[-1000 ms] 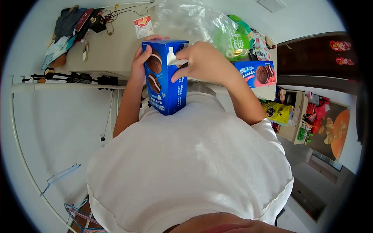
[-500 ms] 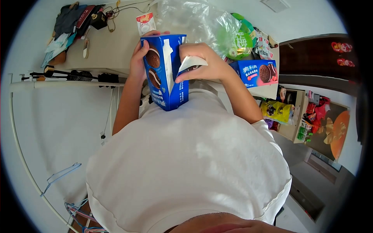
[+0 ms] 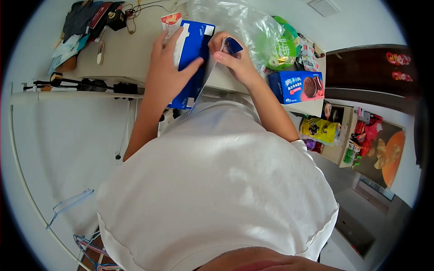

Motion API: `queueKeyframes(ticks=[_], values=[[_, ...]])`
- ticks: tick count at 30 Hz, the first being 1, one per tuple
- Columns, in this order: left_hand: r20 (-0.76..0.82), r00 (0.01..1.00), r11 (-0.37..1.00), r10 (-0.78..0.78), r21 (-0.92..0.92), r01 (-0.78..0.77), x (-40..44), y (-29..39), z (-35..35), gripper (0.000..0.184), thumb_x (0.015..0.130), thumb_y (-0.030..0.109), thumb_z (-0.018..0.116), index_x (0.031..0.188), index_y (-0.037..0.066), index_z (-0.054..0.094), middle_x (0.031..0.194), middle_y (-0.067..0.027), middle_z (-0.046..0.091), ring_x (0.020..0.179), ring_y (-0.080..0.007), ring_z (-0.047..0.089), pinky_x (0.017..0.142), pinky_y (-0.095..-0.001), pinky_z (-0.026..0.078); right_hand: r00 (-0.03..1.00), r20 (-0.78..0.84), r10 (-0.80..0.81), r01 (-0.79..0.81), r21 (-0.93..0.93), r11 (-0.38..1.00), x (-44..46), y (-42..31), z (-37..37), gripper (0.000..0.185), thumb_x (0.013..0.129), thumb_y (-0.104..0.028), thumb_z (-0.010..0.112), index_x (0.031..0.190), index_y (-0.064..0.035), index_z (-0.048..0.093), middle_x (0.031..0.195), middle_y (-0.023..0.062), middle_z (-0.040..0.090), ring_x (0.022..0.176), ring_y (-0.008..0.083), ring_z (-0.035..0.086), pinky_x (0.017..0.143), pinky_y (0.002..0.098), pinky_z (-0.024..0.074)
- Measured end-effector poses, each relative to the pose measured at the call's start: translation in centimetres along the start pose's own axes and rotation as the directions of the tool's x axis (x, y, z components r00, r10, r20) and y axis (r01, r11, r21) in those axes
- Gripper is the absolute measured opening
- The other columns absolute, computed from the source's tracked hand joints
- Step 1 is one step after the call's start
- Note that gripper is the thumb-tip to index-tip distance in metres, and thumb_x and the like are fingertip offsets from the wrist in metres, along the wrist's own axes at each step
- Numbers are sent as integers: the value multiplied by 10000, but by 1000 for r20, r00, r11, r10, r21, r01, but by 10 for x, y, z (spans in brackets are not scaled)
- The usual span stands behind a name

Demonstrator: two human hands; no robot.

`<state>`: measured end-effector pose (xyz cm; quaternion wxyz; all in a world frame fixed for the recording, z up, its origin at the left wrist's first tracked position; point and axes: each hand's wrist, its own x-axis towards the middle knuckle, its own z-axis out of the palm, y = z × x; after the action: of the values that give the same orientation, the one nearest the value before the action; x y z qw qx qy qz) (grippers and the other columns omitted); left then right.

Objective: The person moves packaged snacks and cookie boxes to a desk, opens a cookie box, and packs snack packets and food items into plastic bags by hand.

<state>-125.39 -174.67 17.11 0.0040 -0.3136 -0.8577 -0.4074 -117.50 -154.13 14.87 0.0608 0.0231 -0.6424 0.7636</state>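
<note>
A blue cookie box point(image 3: 193, 38) is tilted in front of my chest, at the table's edge. Part of it is torn, and a pale panel edge hangs along its right side. My left hand point(image 3: 168, 67) grips the box from the left, with its thumb across the blue side and its fingers on the far part. In a pinch, my right hand point(image 3: 235, 61) holds a curled cardboard flap point(image 3: 233, 46) with a blue face, just right of the box. Whatever is inside the box is hidden.
A second blue cookie box point(image 3: 298, 86) lies on the table point(image 3: 135, 49) at the right. Behind it are a green snack bag point(image 3: 282, 47) and clear plastic wrap point(image 3: 235, 20). A small red-and-white packet point(image 3: 171, 21) sits beyond my left hand. Cables and cloths are at the far left.
The box has turned, so its printed cookie face no longer shows, and moved up. My left hand has shifted across its side. My right hand has pulled the flap further up and outward.
</note>
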Motion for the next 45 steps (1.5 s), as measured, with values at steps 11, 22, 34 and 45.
queueKeyframes(ticks=[11, 22, 34, 45], values=[[250, 911, 746, -328, -523, 413, 32, -75, -42, 396, 1023, 381, 625, 1204, 51, 746, 899, -3, 702, 784, -102, 606, 729, -266, 479, 996, 72, -57, 52, 63, 997, -9, 21, -3, 255, 903, -94, 783, 1045, -72, 573, 1062, 37, 574, 906, 80, 507, 785, 229, 416], [350, 934, 954, -74, -247, 168, 89, -94, -49, 467, 992, 459, 670, 1095, 15, 771, 884, -19, 736, 777, -92, 647, 719, -281, 510, 993, 44, -110, 103, 141, 985, -14, 40, 25, 320, 897, 82, 756, 1111, -49, 557, 1187, 92, 579, 1089, 170, 614, 942, 318, 514], [637, 770, 891, -47, -323, 321, 96, -160, -5, 384, 1070, 407, 608, 1155, 58, 743, 903, 30, 692, 820, -46, 613, 746, -232, 506, 958, -45, -285, 269, -215, 939, -12, 52, 23, 332, 856, 94, 783, 1059, -71, 579, 1137, 110, 677, 1047, 168, 622, 900, 292, 495], [-93, 926, 908, 365, 256, -332, 56, -87, -81, 346, 854, 223, 822, 1183, 138, 752, 1227, -31, 644, 1115, -242, 590, 949, -390, 499, 956, -176, -236, 123, -490, 863, 12, 36, 29, 211, 830, 33, 824, 992, -10, 697, 1018, 89, 741, 819, 146, 706, 788, 272, 549]])
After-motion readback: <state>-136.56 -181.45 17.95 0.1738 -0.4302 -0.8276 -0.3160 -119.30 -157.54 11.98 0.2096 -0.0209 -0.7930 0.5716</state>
